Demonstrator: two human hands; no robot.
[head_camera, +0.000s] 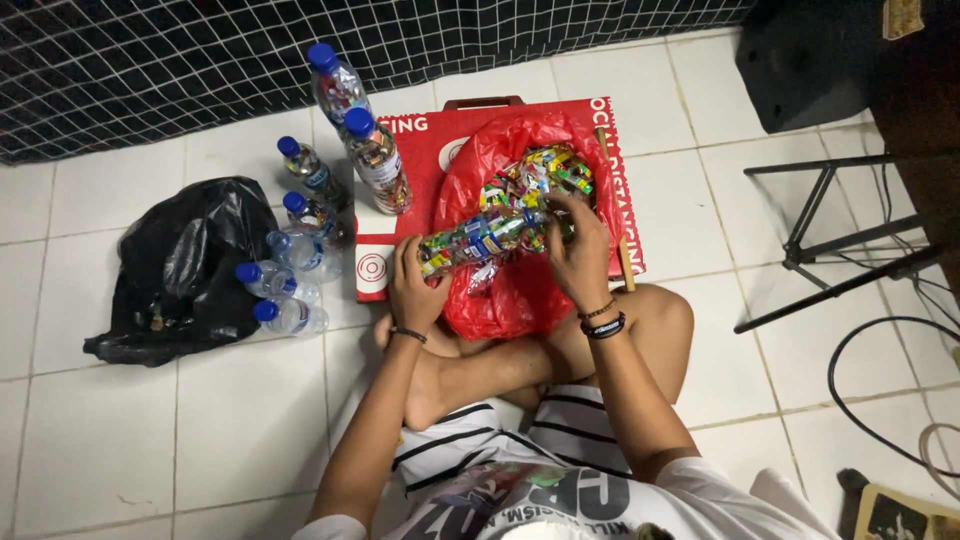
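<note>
While both hands' fingers clamp it, the clear bottle (478, 240) lies sideways, packed with colourful scraps.

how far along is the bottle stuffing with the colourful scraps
Done: two upright stuffed bottles stand capped. In hand: left hand steadies a part-filled bottle; right hand works at its mouth. Left: scraps in the red bag, and several bottles by the black bag.

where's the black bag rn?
Head view, left side: the black bag lies on the white floor tiles, just left of the blue-capped bottles, below the netting.
</note>
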